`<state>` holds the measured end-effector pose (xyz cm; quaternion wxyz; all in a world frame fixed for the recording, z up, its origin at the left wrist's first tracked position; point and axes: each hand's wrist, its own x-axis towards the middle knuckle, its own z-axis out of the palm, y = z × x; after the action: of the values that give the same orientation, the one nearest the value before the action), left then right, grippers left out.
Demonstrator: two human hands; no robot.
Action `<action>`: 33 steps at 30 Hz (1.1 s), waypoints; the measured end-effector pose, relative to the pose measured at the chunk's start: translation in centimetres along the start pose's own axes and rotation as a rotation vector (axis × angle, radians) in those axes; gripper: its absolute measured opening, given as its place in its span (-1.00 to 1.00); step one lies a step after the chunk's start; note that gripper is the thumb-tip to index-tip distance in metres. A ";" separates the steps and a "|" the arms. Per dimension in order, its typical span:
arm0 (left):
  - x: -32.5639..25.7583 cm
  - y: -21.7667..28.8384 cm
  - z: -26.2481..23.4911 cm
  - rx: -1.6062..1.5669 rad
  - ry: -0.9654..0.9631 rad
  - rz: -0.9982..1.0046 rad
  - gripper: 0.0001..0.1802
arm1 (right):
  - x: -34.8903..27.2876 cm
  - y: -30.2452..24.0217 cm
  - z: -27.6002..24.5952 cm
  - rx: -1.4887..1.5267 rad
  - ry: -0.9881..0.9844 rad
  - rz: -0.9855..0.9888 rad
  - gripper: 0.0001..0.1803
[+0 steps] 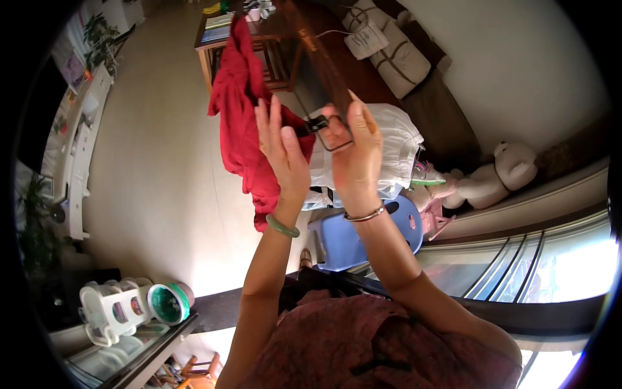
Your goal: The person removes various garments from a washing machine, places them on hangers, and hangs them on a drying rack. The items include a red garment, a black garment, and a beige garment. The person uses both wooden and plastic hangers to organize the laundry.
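I hold both hands up in front of me. My left hand (282, 146), fingers nearly straight, pinches the edge of a red garment (236, 110) that hangs down to its left. My right hand (357, 152) grips a black clip (317, 123) at the lower end of a dark hanger bar (317, 61), thumb pressed on it. The clip sits right between the two hands, against the red cloth. A green bangle circles my left wrist and a metal one my right.
A white garment (398, 139) lies on a blue plastic stool (346, 240) below my hands. A teddy bear (512, 172) sits at the right. A wooden table (265, 48) stands behind, and a white container with a green lid (126, 308) rests on a glass shelf at the lower left.
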<state>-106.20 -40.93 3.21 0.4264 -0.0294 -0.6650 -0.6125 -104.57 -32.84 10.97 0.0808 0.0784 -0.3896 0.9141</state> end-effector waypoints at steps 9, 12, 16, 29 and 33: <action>-1.5 -5.1 13.8 0.237 -0.317 0.157 -0.54 | 5.5 -2.9 -13.7 0.073 0.215 -0.163 -0.61; -4.9 -7.3 19.6 0.233 -0.493 0.167 -0.54 | 6.3 -4.2 -20.9 0.107 0.318 -0.247 -0.66; -11.4 -9.0 25.6 0.245 -0.727 0.118 -0.48 | 6.0 -4.6 -32.1 0.118 0.467 -0.334 -0.71; -24.1 -11.8 25.9 0.259 -1.174 0.065 -0.39 | 1.1 -1.2 -48.6 -0.379 1.277 -0.158 -0.73; -22.6 -10.8 24.6 -0.365 -1.141 -0.574 -0.38 | 0.8 -1.6 -42.6 -0.498 1.242 -0.128 -0.63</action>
<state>-110.99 -11.98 -16.18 -0.1846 -0.2425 -0.6536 -0.6928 -108.39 -0.80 -16.84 0.3597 -0.4600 -0.4644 0.6659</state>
